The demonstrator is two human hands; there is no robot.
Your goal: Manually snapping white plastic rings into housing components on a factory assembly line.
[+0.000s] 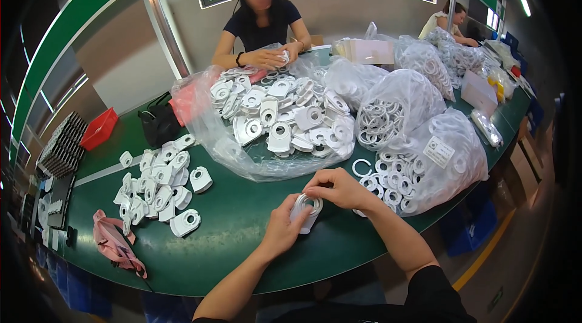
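Observation:
In front of me, my left hand [281, 230] is closed around a white plastic housing [311, 222], rounded at one end with a round opening. A white ring [316, 205] sits at that opening. My right hand [341, 189] reaches in from the right, its thumb and fingers pinched at the upper edge of the ring. To the left lies a loose pile of similar white housings [159, 177]. Right of my hands, white rings [394, 177] spill from a clear plastic bag [451, 153]. One open ring [362, 168] lies apart, near my right hand.
A large open clear bag of white housings [280, 132] fills the table's middle. Across the green table [224, 250], a co-worker [260, 26] handles a white part. More bagged rings [388, 114], a pink strap bag [112, 241], a black bag [159, 123] and a red bin [100, 129] surround.

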